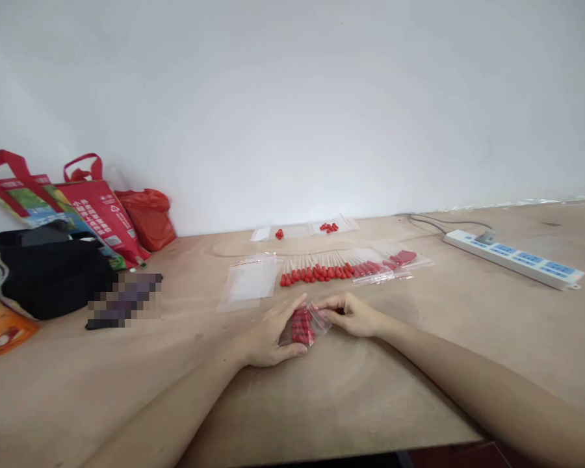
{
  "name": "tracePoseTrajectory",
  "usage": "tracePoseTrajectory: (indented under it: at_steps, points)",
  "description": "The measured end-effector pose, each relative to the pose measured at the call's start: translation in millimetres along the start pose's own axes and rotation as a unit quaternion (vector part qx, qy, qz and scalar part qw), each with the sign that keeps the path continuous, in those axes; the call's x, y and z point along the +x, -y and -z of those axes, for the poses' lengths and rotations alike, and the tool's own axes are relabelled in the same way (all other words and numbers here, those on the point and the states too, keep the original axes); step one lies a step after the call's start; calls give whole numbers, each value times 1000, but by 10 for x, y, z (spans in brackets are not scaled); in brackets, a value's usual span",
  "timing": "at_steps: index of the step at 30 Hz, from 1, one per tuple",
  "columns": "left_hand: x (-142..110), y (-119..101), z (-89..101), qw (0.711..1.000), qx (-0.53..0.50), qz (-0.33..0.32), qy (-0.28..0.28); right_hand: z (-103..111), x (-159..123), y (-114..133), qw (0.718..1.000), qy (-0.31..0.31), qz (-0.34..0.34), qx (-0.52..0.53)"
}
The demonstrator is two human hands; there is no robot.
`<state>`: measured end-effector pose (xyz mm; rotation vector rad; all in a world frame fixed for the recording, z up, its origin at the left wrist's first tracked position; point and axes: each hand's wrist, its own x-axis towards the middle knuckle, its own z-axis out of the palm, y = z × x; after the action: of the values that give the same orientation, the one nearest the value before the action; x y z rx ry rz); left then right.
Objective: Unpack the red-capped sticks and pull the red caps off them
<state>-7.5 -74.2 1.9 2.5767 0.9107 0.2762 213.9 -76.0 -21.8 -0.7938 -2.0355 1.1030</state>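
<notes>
Bag (pixel 314 323) of red pieces (pixel 301 326), left hand (pixel 273 331) clasped round it, right hand (pixel 353 316) pinching its edge, seems at sealing, wanting even pressure next

I watched through one camera on the person's head, above the near edge of the table (pixel 331 403), facing forward and down. Forearms (pixel 190 400) entered lowest and closest; the left grip (pixel 270 335) and right grip (pixel 355 315) sat below centre. Farther off, the wall (pixel 292 110) filled the top, with bags (pixel 104 211) left and the power strip (pixel 511 257) right.
</notes>
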Motion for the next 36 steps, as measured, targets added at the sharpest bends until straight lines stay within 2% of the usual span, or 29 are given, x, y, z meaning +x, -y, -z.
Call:
tracePoseTrajectory:
  at_steps: [3, 9, 12, 18, 23, 31, 36]
  points:
    - [26, -9, -29, 1000, -21, -3, -20, -5, 0, 5, 999, 21, -31, 37]
    - [40, 9, -55, 995, -21, 36, -93, 19, -4, 10, 993, 10, -114, 41]
    - [41, 44, -65, 992, -38, 43, -109, 23, 4, 23, 992, 11, -119, 28]
    - [66, 67, -89, 991, -47, 36, -120, -15, 22, 18, 991, -64, -120, -15]
    - [105, 41, -95, 989, -47, -13, -137, -44, 32, 16, 988, -48, -127, 68]
    - [109, 9, -98, 990, -31, -17, -139, -40, 93, 18, 988, -4, -153, -23]
    - [112, 5, -81, 990, -37, -11, -135, 64, 43, 29, 988, -32, -143, -39]
